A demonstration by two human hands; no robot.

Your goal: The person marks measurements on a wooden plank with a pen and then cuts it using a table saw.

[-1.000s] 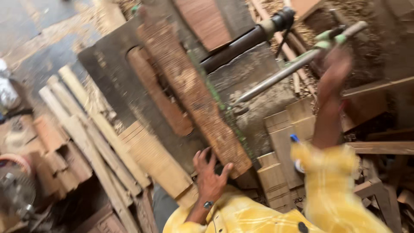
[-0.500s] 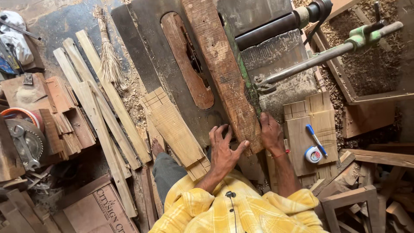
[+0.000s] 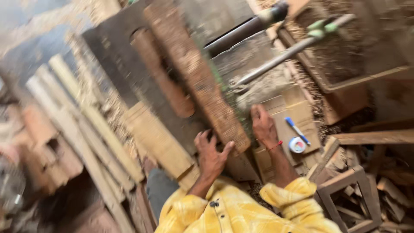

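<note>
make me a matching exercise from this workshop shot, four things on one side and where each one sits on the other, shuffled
Things:
1. left hand
2. right hand
3. blue pen
4. tape roll

Places:
A. lying on the stacked boards, just above the tape roll
B. spread on the near end of the rough plank
C. right of the plank's near end, at the edge of the stacked boards
D. on the stacked boards, right of the red-banded wrist

Pairs: 1-B, 2-C, 3-A, 4-D
</note>
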